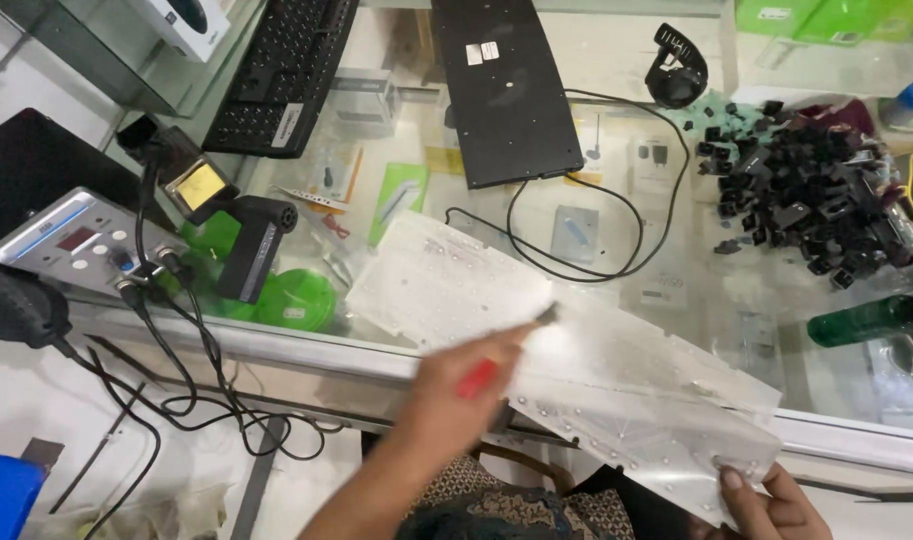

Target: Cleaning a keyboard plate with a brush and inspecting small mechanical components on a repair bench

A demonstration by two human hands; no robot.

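Person is brushing a clear plastic keyboard sheet that is lying half on the glass counter, half hanging over its front edge toward the lap. Doing this well probably means keeping the sheet flat and taut, stroking lightly along its length, and not letting the loose end flop or crease.

The left hand is reaching across the sheet from the lower left, fingers curled tight around a small brush with a red handle; its dark tip is sitting on the sheet near the middle. The hand is motion-blurred, so finger detail is unclear.

The right hand is pinching the sheet's lower right corner, thumb on top, fingers underneath, mostly cut off by the frame edge.

Nearby: black keyboard and an upturned black keyboard back panel further back, a pile of black keycaps to the right, a soldering station with cables on the left, a green bottle by the right edge.
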